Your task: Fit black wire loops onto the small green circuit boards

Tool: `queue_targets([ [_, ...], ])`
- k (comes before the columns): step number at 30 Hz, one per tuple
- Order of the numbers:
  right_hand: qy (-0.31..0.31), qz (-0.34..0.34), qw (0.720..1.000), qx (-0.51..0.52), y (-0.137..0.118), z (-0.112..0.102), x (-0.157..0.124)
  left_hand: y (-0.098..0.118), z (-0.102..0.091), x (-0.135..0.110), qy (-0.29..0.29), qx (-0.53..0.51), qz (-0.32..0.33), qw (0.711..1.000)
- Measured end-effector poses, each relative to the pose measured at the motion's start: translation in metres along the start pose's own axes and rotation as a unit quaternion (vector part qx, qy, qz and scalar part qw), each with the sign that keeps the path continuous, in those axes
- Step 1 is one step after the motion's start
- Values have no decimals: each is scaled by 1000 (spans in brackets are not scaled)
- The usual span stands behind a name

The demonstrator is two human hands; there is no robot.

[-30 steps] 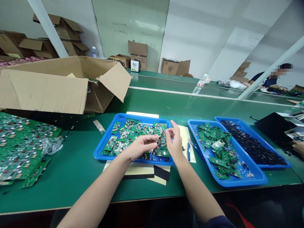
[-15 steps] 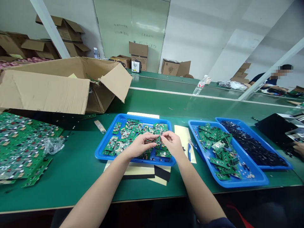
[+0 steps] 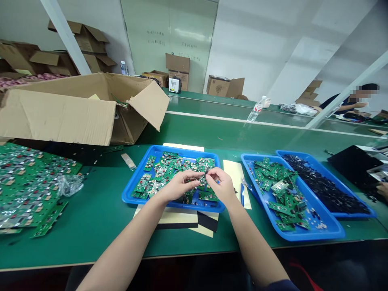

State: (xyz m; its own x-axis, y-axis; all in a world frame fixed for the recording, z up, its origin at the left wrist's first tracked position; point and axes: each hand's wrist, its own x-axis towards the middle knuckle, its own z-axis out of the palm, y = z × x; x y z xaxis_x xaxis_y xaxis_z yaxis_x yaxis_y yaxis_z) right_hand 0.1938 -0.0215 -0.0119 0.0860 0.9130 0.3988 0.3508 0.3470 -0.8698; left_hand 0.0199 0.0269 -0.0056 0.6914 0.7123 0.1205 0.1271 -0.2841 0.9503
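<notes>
My left hand [image 3: 178, 186] and my right hand [image 3: 222, 185] meet over the near right part of a blue tray [image 3: 135, 186] heaped with small green circuit boards [image 3: 165, 171]. Both hands pinch one small circuit board [image 3: 202, 176] between their fingertips, held just above the pile. The fingers of each hand are curled round it. Yellow and black sheets [image 3: 184, 220] lie under the tray's near edge.
A second blue tray [image 3: 321, 232] of green boards and a third [image 3: 360, 212] with dark parts lie to the right. A large open cardboard box [image 3: 66, 113] stands back left. Big green board panels [image 3: 27, 186] cover the left. Another person's hand [image 3: 382, 189] shows at far right.
My right hand, raised and open beside the board a second ago, has come down and closed on the small board that my left hand holds. The camera shifted slightly.
</notes>
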Motion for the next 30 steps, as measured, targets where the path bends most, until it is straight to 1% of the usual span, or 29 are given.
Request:
queue_targets([
  [2, -19, -26, 999, 11, 0, -3, 1, -2, 0, 0, -4, 3, 3, 1000],
  [3, -31, -24, 999, 30, 1, -4, 1, -3, 0, 0, 6, 12, 7, 1000],
  [5, -47, 6, 995, 90, 4, -5, 3, -4, 1, 1, 46, 44, 28, 998],
  [7, -32, 65, 984, 160, 7, -5, 5, -4, 2, 1, 92, 86, 70, 990],
  [9, -9, 148, 964, 223, 8, -3, 8, -3, 3, 1, 121, 129, 117, 977],
  [10, -8, 191, 950, 246, 7, -3, 9, -4, 4, 1, 129, 150, 137, 971],
  [12, -38, 257, 927, 272, 4, -1, 9, -5, 4, 1, 134, 187, 165, 959],
  [13, -60, 274, 920, 274, 2, 0, 9, -6, 4, 1, 133, 202, 176, 954],
  [16, -105, 273, 919, 266, -2, 0, 7, -10, 3, 2, 133, 230, 197, 944],
  [19, -120, 261, 919, 271, -2, -1, 6, -11, 3, 2, 135, 243, 204, 939],
  [24, -125, 266, 901, 317, 1, 0, 6, -9, 4, 2, 125, 219, 195, 948],
  [30, -120, 270, 879, 373, 1, 5, 5, -14, 6, 3, 101, 195, 184, 958],
])
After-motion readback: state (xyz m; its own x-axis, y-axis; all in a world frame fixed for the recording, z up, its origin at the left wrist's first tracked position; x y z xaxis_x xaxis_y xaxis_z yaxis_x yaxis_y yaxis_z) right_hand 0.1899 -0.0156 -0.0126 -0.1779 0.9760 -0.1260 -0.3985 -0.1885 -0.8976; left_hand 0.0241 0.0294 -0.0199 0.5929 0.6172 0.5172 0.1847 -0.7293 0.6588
